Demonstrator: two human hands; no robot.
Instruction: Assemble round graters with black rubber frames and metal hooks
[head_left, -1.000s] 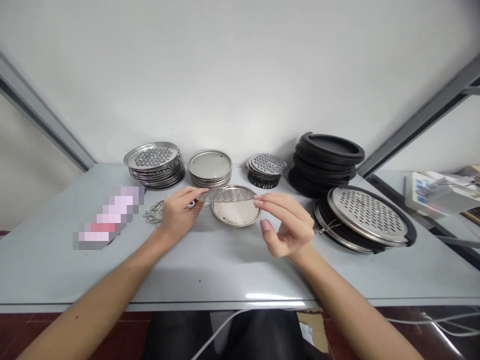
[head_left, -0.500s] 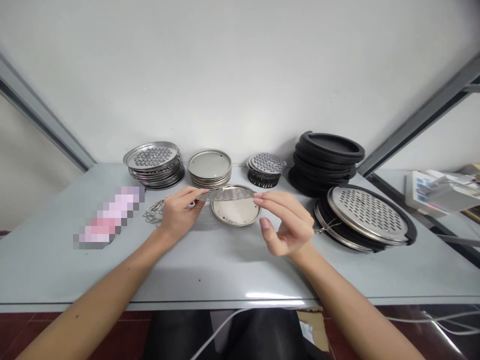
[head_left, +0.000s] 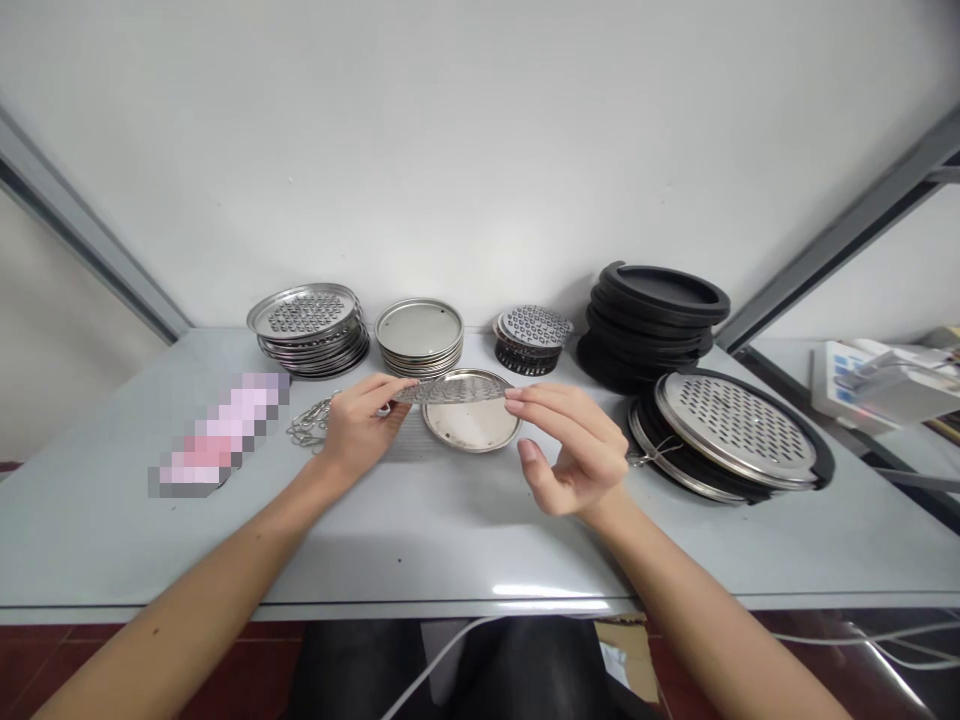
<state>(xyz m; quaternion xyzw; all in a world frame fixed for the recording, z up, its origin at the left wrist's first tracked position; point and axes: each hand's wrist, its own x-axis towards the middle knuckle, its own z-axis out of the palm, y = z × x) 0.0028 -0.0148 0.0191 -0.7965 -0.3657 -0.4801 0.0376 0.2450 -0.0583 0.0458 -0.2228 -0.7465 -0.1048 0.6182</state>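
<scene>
My left hand (head_left: 366, 422) is closed on the left edge of a round metal grater plate (head_left: 453, 388). The plate hangs nearly level above the table, its raised teeth showing. At its right edge the fingertips of my right hand (head_left: 574, 440) touch the rim, while the thumb stands well apart from it. Below the grater plate lies a shallow round metal tray (head_left: 471, 428), its back part hidden by the plate. A few metal wire clips (head_left: 306, 428) rest beside my left hand.
Along the wall stand stacks of rimmed grater discs (head_left: 307, 335), plain metal lids (head_left: 420, 330), small grater plates (head_left: 534, 335) and black rings (head_left: 652, 320). Grater assemblies with black rims (head_left: 739, 430) lie at right. A blurred pink object (head_left: 225, 430) is at left.
The grater plate tilts slightly, showing a little more of its toothed face. My right fingertips have shifted slightly left along its edge; my left hand stays almost still.
</scene>
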